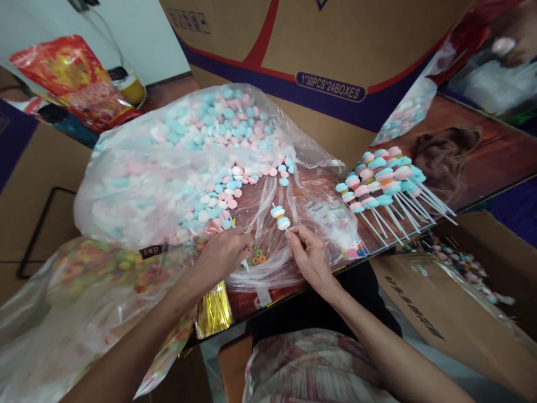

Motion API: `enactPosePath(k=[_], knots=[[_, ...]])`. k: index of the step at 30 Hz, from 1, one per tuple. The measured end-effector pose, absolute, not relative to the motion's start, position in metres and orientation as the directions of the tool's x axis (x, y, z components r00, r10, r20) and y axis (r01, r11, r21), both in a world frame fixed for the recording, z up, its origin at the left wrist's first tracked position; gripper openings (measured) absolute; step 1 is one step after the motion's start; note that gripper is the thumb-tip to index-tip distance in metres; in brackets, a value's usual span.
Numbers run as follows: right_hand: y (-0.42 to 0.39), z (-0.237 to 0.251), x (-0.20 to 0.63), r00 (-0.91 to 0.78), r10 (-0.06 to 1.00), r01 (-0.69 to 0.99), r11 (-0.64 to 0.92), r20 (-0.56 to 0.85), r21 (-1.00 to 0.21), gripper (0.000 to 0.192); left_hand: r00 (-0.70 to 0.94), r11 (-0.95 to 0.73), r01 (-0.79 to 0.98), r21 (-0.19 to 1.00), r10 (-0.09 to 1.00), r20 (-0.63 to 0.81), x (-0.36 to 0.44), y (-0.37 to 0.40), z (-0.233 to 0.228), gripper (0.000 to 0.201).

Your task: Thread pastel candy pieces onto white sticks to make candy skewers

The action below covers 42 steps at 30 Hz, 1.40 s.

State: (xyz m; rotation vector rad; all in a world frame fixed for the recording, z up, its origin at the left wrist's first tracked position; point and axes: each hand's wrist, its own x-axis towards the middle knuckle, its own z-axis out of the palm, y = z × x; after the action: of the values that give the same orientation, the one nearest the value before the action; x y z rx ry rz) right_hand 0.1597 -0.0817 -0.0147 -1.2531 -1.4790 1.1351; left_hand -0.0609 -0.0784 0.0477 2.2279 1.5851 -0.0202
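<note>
- The right hand pinches the lower end of a thin white stick, which carries two candy discs at its upper end; its long axis runs up and slightly left from the fingertips.
- The left hand rests curled beside the small ring candies, seemingly gripping something small, though this cannot be told for sure.
- The rings lie between both hands, closer to the left hand.
- Finished candy skewers lie stacked well to the right, and the bag of pastel candies lies open just above.
</note>
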Motion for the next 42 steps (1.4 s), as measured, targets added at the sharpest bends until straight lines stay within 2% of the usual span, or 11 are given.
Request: enactPosePath(k=[2, 8, 15, 19, 24, 26, 29, 31, 33, 36, 42], knots=[[-0.082, -0.016, 0.16, -0.118, 0.991, 0.203, 0.084, 0.061, -0.976, 0.022, 0.353, -0.275, 0.907, 0.319, 0.91, -0.219, -0.058, -0.079, 0.047, 0.013], [-0.082, -0.017, 0.159, -0.111, 0.991, 0.207, 0.1, 0.078, -0.973, 0.021, 0.413, -0.306, 0.828, 0.47, 0.9, -0.143, -0.053, -0.082, 0.047, 0.014], [-0.082, -0.016, 0.159, -0.125, 0.989, 0.213, 0.106, 0.08, -0.971, 0.021, 0.521, -0.427, 0.796, 0.428, 0.844, -0.127, -0.044, -0.091, 0.033, 0.023], [-0.081, -0.017, 0.159, -0.125, 0.989, 0.207, 0.109, 0.084, -0.972, 0.021, 0.473, -0.37, 0.811, 0.452, 0.871, -0.135, -0.044, -0.091, 0.032, 0.026], [-0.081, -0.016, 0.159, -0.125, 0.989, 0.206, 0.108, 0.083, -0.973, 0.019, 0.311, -0.135, 0.758, 0.638, 0.935, -0.171, -0.045, -0.085, 0.034, 0.015], [-0.081, -0.016, 0.159, -0.134, 0.987, 0.199, 0.114, 0.089, -0.973, 0.019, 0.172, 0.049, 0.618, 0.785, 0.966, -0.195, -0.045, -0.079, 0.034, 0.01], [-0.082, -0.015, 0.158, -0.159, 0.981, 0.17, 0.136, 0.109, -0.976, 0.018, -0.005, 0.32, 0.177, 0.931, 0.946, -0.324, -0.046, -0.064, 0.036, 0.013], [-0.082, -0.013, 0.158, -0.189, 0.974, 0.144, 0.153, 0.125, -0.978, 0.018, -0.058, 0.425, -0.145, 0.893, 0.898, -0.437, -0.047, -0.053, 0.037, 0.013], [-0.082, -0.012, 0.158, -0.225, 0.964, 0.12, 0.168, 0.138, -0.978, 0.019, -0.053, 0.471, -0.371, 0.801, 0.85, -0.524, -0.048, -0.044, 0.037, 0.01], [-0.083, -0.011, 0.157, -0.263, 0.953, 0.088, 0.18, 0.152, -0.98, 0.02, -0.008, 0.502, -0.51, 0.699, 0.809, -0.588, -0.049, -0.034, 0.036, 0.007], [-0.083, -0.013, 0.157, -0.277, 0.947, 0.092, 0.193, 0.161, -0.977, 0.02, 0.06, 0.533, -0.551, 0.642, 0.793, -0.606, -0.05, -0.032, 0.033, 0.011]])
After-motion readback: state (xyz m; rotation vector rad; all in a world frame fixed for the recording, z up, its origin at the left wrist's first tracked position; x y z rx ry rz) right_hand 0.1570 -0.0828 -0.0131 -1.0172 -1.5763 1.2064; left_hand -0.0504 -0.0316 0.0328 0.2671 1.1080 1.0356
